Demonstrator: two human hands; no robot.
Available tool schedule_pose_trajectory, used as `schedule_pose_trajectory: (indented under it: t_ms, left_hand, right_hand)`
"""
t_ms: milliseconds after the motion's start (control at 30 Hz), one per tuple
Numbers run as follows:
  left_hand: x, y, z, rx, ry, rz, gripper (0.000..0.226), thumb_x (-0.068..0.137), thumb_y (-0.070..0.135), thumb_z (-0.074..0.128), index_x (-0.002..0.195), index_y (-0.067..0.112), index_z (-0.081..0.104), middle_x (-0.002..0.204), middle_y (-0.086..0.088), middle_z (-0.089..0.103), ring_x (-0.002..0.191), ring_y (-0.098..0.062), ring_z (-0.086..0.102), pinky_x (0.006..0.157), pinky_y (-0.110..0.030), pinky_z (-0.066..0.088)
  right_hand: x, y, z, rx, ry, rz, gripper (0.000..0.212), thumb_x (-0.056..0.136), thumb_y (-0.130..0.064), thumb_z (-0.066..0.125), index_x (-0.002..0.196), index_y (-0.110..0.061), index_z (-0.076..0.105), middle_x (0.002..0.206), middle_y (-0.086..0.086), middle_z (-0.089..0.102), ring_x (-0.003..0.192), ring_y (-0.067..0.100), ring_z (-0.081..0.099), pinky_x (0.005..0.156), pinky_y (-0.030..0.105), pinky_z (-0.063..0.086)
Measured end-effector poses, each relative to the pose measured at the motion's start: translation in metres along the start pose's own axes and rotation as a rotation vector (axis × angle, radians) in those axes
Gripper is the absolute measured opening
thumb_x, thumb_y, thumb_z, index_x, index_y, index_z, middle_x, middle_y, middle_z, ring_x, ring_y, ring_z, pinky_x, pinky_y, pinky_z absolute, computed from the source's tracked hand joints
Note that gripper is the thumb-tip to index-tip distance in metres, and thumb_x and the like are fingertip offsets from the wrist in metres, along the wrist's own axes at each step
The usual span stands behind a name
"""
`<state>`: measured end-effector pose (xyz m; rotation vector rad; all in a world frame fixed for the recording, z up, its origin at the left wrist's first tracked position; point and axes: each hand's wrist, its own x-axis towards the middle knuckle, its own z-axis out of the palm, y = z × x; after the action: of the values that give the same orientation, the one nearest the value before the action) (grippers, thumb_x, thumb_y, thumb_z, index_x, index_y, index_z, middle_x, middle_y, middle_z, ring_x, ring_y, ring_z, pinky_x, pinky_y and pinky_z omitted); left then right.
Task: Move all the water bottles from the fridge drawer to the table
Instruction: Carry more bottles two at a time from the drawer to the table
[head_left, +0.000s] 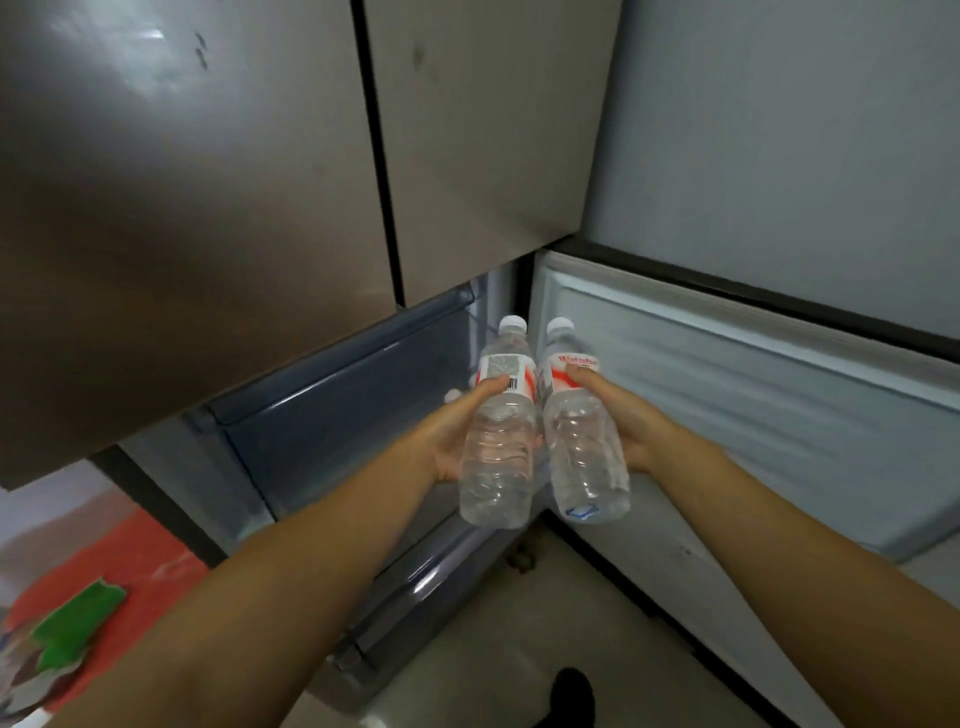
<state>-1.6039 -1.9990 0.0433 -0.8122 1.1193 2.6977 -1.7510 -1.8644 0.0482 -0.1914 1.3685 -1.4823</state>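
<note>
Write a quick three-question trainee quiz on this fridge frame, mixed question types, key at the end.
1. True or false: the left hand and the right hand each hold one clear plastic water bottle.
2. Multiple choice: the caps on the left-hand bottle with the barcode label and the right-hand bottle with the red-lettered label are A) blue, B) white, C) missing.
3. Short answer: what white thing shows in the grey fridge drawer just left of the left-hand bottle?

Key
1. True.
2. B.
3. A small white rounded shape, apparently the cap of another bottle; too little of it shows to be sure.
</note>
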Motion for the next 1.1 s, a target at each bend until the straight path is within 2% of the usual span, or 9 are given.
schedule_pose_trajectory:
  t_ms: [67,133,267,367,533,633,800,933,1100]
  left_hand:
    - [0.008,-0.009,0.022,0.097,-0.034,-0.007,0.051,0.077,0.035,0.067,0.119,0.008,0.057,0.088,-0.012,0.071,0.074,-0.024,0.070,0.070,-0.034,0.058]
    - [0.017,-0.023,0.045,0.242,-0.007,0.052,0.037,0.085,0.028,0.063,0.118,0.012,0.058,0.083,-0.008,0.074,0.071,-0.020,0.072,0.065,-0.032,0.057]
    - [0.049,-0.057,0.084,0.665,0.041,0.263,0.042,0.086,0.024,0.067,0.126,0.017,0.055,0.111,-0.005,0.069,0.097,-0.017,0.068,0.076,-0.027,0.055]
    - [0.075,-0.087,0.105,0.906,0.071,0.292,0.049,0.077,0.028,0.074,0.122,0.017,0.057,0.113,-0.004,0.067,0.099,-0.017,0.066,0.072,-0.021,0.051]
    - [0.101,-0.144,0.152,1.027,0.054,0.342,0.045,0.079,0.022,0.073,0.118,0.017,0.052,0.104,0.001,0.065,0.092,-0.014,0.063,0.064,-0.016,0.047]
    - [0.116,-0.180,0.185,1.107,0.099,0.336,0.057,0.074,0.033,0.075,0.122,0.024,0.045,0.107,0.003,0.062,0.094,-0.016,0.062,0.079,-0.030,0.053]
    - [0.132,-0.236,0.248,1.238,0.036,0.388,0.058,0.072,0.036,0.074,0.117,0.027,0.039,0.105,0.004,0.059,0.092,-0.018,0.061,0.086,-0.039,0.053]
    - [0.142,-0.283,0.303,1.302,-0.053,0.403,0.056,0.073,0.035,0.075,0.115,0.026,0.038,0.103,0.004,0.059,0.091,-0.020,0.060,0.079,-0.032,0.048]
    - [0.159,-0.335,0.362,1.383,-0.221,0.391,0.063,0.070,0.041,0.075,0.119,0.021,0.042,0.106,0.001,0.062,0.089,-0.020,0.061,0.079,-0.035,0.052]
  right_hand:
    - [-0.017,0.006,-0.021,-0.047,0.111,-0.071,0.050,0.082,-0.035,0.071,0.121,-0.007,0.059,0.096,0.014,0.071,0.078,0.027,0.070,0.075,0.040,0.057]
    - [-0.035,0.013,-0.045,-0.200,0.283,-0.186,0.055,0.077,-0.040,0.075,0.120,-0.008,0.060,0.098,0.012,0.073,0.081,0.025,0.072,0.079,0.042,0.058]
    - [-0.069,0.036,-0.097,-0.453,0.533,-0.303,0.084,0.053,-0.064,0.080,0.118,-0.016,0.058,0.102,0.004,0.072,0.086,0.020,0.072,0.082,0.043,0.058]
    - [-0.105,0.054,-0.128,-0.510,0.689,-0.325,0.056,0.073,-0.049,0.076,0.114,-0.021,0.050,0.099,-0.004,0.066,0.087,0.015,0.067,0.081,0.037,0.055]
    - [-0.158,0.087,-0.194,-0.489,0.870,-0.348,0.047,0.081,-0.037,0.073,0.115,-0.023,0.044,0.099,-0.005,0.060,0.082,0.010,0.060,0.067,0.023,0.048]
    - [-0.201,0.103,-0.238,-0.446,0.978,-0.343,0.052,0.082,-0.037,0.073,0.122,-0.020,0.043,0.101,-0.004,0.059,0.082,0.009,0.059,0.062,0.018,0.042]
    - [-0.266,0.126,-0.298,-0.453,1.107,-0.311,0.045,0.084,-0.035,0.071,0.115,-0.020,0.042,0.093,-0.006,0.057,0.076,0.006,0.056,0.064,0.020,0.041]
    - [-0.318,0.147,-0.339,-0.484,1.196,-0.270,0.045,0.082,-0.038,0.072,0.111,-0.023,0.041,0.098,-0.002,0.060,0.084,0.016,0.060,0.072,0.028,0.045]
    - [-0.383,0.180,-0.376,-0.435,1.342,-0.204,0.053,0.078,-0.041,0.075,0.114,-0.018,0.043,0.098,0.006,0.062,0.088,0.025,0.063,0.081,0.042,0.052]
